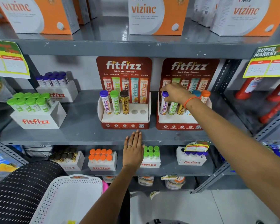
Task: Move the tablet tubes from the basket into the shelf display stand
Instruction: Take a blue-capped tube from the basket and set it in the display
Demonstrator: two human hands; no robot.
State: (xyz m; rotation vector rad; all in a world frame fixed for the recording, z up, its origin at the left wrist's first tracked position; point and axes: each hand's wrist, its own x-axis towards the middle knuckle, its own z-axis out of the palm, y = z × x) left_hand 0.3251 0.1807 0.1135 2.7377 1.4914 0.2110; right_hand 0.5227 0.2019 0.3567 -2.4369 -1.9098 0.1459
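Fingertips of the right hand (pixel 176 92) pinch the purple-capped tube (pixel 164 103) in the right display stand (pixel 176 122); it should be pressed straight down until seated. The left hand (pixel 132 149), spread flat at the shelf (pixel 71 135) edge, holds nothing, and two holes remain in the left stand (pixel 124 118) above the white basket (pixel 68 196).

Grey metal shelf (pixel 81 133), mid-frame. Directly on it: two white tube boxes (pixel 39 118) at left, two red display stands (pixel 124 122) centre and centre-right. Left hand (pixel 132 151) flat on front edge.
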